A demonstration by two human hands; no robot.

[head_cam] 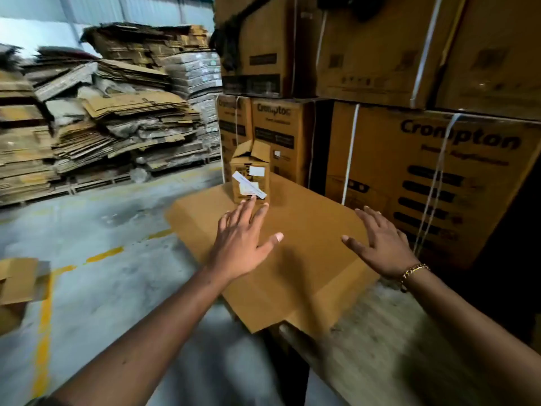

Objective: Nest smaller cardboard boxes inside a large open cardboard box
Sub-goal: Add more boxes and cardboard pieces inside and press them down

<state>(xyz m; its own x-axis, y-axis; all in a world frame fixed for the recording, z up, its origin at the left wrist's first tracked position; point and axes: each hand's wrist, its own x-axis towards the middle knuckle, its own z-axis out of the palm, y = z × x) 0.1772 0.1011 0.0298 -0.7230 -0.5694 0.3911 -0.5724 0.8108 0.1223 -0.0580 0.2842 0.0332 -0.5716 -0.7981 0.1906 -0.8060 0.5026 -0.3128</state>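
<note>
A small cardboard box (251, 174) with white labels and raised top flaps stands upright on a wide flat sheet of brown cardboard (295, 259). My left hand (244, 238) is stretched out flat with fingers spread, its fingertips just short of the small box's base. My right hand (380, 241), with a gold bracelet on the wrist, hovers open over the right part of the sheet. Neither hand holds anything. Whether the sheet is the top of a bigger box I cannot tell.
Stacked printed cartons (433, 171) with white straps rise right behind the sheet. Piles of flattened cardboard (111, 121) fill the far left. An open box (17, 282) sits at the left edge. The concrete floor (111, 230) carries yellow lines. A wooden surface (389, 332) lies under the sheet.
</note>
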